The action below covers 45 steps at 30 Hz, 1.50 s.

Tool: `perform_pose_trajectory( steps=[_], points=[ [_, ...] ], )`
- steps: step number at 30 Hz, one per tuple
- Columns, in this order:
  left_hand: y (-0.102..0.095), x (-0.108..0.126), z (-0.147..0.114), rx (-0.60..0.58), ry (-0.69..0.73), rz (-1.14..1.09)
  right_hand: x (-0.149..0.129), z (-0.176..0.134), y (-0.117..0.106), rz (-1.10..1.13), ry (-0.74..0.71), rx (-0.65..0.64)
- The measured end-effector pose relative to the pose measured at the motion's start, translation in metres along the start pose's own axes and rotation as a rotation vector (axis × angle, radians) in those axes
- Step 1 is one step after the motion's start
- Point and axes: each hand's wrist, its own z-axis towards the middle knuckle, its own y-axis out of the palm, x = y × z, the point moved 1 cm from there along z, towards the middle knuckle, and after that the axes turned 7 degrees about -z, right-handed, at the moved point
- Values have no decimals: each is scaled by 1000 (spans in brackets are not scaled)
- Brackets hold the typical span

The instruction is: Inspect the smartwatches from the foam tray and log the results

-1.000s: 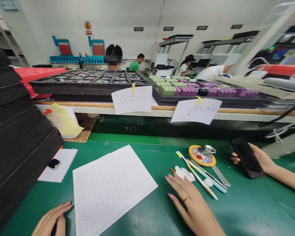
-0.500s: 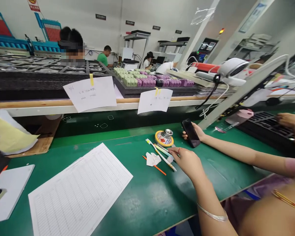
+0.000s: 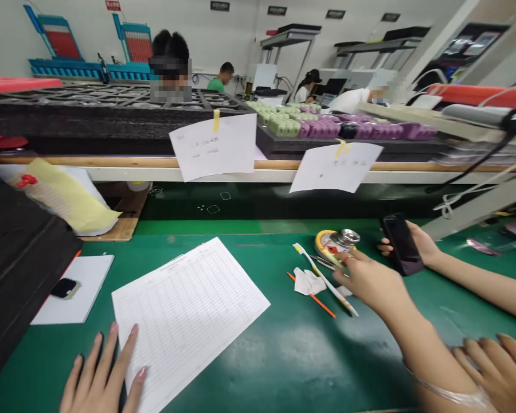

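My left hand (image 3: 101, 376) rests flat with fingers spread at the lower left edge of a printed grid sheet (image 3: 189, 310) on the green table. My right hand (image 3: 496, 370) is at the lower right, fingers apart and a little bent, nothing visible in it. It is close beside the forearm of a co-worker. That co-worker's one hand (image 3: 372, 284) reaches by a yellow-rimmed round tin (image 3: 324, 244) with a metal cap, while the other holds a black phone (image 3: 399, 241). Close by lie a white toothbrush (image 3: 327, 281), an orange stick (image 3: 322, 306) and crumpled white paper (image 3: 307, 282).
At far left stands a black foam block (image 3: 21, 269) beside a white pad (image 3: 86, 287) bearing a small dark piece. Above the table runs a shelf (image 3: 275, 174) with black trays, green and purple parts (image 3: 327, 127), and hanging paper notes (image 3: 215, 146). Cables hang at right.
The view has swung left. Both my hands have come into view at the bottom. The co-worker's near hand has moved from the toothbrush area up toward the tin.
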Motion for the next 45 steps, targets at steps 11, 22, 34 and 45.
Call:
perform_pose_trajectory(
  steps=[11,22,34,45],
  points=[
    [6,52,41,-105,229,118,-116,-22,-63,1299,-323,-140],
    [28,110,75,-165,206,368,-281,-14,-48,2011,-156,-924],
    [36,153,77,-310,34,399,-329,-6,-20,2022,-169,-838],
    [33,156,77,-328,55,468,-328,-10,-23,1723,-335,-589]
  ],
)
